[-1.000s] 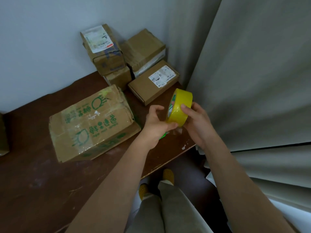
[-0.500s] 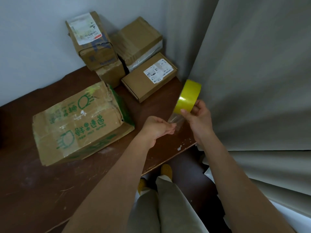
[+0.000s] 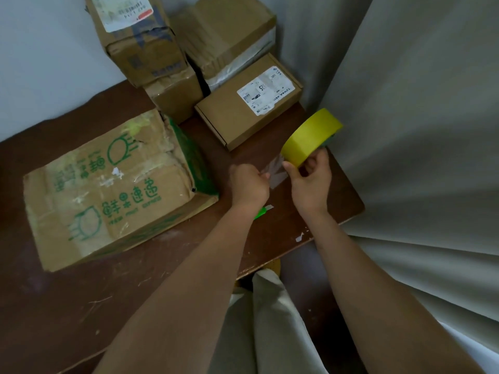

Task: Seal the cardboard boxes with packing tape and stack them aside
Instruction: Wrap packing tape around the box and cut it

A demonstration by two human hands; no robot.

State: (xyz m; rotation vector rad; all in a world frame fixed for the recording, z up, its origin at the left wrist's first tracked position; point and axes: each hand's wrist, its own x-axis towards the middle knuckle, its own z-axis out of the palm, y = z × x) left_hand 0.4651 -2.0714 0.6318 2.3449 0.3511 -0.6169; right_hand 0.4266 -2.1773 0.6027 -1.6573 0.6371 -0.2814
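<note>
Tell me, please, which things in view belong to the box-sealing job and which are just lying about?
In the job:
- yellow tape roll, held by the right hand
- clear tape strip, pinched by the left hand
- green-printed box
- flat labelled box
- stacked boxes by the wall

Lying about:
- green scrap on the table
- curtain

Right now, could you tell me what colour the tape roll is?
Yellow tape roll, best seen in the head view.

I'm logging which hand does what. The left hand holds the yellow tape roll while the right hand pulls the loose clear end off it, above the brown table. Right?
Not quite: the hands are swapped. In the head view the right hand holds the yellow tape roll, and the left hand pulls the loose clear end, above the brown table.
</note>
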